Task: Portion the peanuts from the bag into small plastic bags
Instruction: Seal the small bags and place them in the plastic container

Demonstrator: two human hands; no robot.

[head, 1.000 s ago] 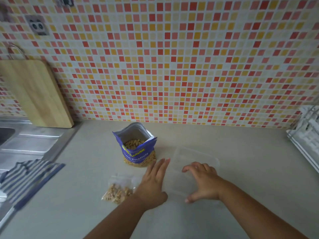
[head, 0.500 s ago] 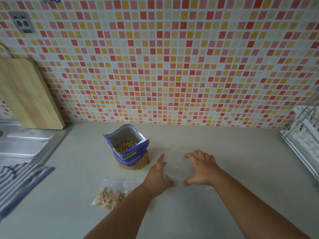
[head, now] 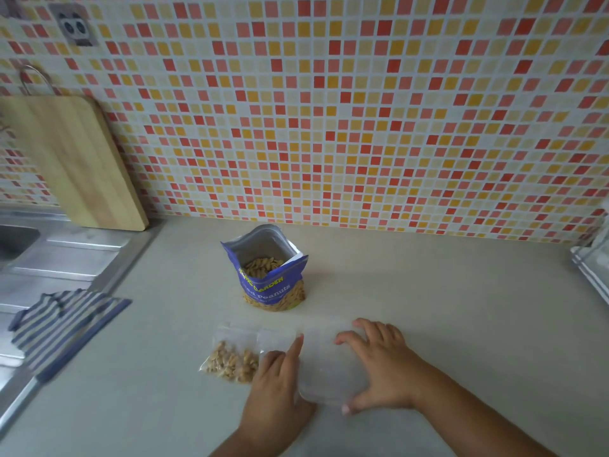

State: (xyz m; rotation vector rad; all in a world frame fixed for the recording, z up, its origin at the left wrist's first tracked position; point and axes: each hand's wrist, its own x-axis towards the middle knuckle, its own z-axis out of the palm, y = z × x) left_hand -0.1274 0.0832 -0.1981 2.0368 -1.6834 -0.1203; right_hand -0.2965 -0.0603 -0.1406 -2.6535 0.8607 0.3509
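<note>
**Both hands on a clear plastic piece, peanut bag standing open behind**

The blue peanut bag [head: 271, 275] stands upright in the middle of the pale counter [head: 428, 291], its top open and peanuts visible inside. Nearer and a little to the left lies a small clear bag [head: 232, 356] flat on the counter, already holding a portion of peanuts.

Just right of that small bag sits a clear plastic piece [head: 329, 367] — too transparent to tell whether it is a stack of empty bags or a shallow tub. The left hand [head: 280, 384] rests at its left edge, index finger stretched forward, the other fingers curled; it is not closed around anything. The right hand [head: 382, 364] is spread over the piece's right side, fingertips at the far edge and thumb at the near corner, framing it rather than pinching it.

At the far left a wooden cutting board [head: 75, 159] leans against the tiled wall [head: 362, 127] above a steel sink [head: 49, 258], and a striped cloth [head: 59, 324] lies on the sink's edge.
</note>
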